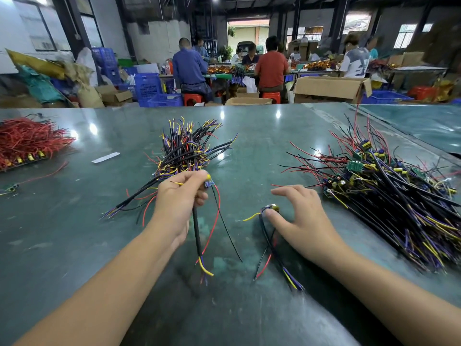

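Black cable (197, 231), yellow-tipped, dangles from left hand (178, 196).

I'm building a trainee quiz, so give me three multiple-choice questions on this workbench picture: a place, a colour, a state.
1. Where is the all-red wire pile? A) near edge B) far left of the table C) centre
2. The loose strip is: A) white B) blue C) orange
3. The left hand is: A) empty B) flat on the table C) gripping a wired module
B: it lies at the table's left edge. A: it looks white. C: its fingers curl round the module's cable.
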`<state>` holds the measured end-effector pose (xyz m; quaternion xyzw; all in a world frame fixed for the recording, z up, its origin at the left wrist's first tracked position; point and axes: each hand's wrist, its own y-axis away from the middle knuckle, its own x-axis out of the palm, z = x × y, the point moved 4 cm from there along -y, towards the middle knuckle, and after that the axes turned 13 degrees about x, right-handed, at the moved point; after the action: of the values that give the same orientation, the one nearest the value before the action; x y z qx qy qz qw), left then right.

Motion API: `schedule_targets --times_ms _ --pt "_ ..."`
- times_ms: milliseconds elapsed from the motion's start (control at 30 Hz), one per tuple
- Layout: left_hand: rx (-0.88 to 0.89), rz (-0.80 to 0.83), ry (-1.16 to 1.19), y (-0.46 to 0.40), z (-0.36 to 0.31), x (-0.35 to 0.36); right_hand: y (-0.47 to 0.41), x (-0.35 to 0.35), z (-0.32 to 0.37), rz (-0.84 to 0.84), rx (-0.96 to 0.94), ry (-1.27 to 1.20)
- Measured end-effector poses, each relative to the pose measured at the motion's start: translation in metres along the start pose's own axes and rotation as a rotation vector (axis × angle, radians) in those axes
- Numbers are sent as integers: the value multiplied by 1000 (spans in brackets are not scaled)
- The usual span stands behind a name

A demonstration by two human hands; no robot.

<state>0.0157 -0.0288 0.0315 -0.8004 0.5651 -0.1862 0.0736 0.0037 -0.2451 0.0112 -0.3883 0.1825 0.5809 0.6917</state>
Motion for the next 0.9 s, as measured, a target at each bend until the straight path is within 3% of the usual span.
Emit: schedule_targets --times_ms 167,267,367,467,533,600,700,800,900 --pt "-333 -25 427 10 0 11 8 2 19 103 -289 10" --pt "-438 -46 659 18 -3 21 10 4 21 186 -322 -25" --pt "-498 9 739 28 -3 27 9 5 21 235 -279 -109" --pt "-499 103 703 37 0 36 4 2 20 275 -66 -398" --pt "-452 185 632 43 3 42 -1 -1 16 215 48 -589" --pt "-397 327 455 51 7 46 -6 -7 10 153 147 -783" --pt "-366 552 194 59 12 47 -10 -12 6 230 235 -1073" --pt "-431 740 144 64 8 48 -9 -12 6 336 253 -1087" --pt "-342 771 39 67 9 49 -3 -3 12 447 250 -987"
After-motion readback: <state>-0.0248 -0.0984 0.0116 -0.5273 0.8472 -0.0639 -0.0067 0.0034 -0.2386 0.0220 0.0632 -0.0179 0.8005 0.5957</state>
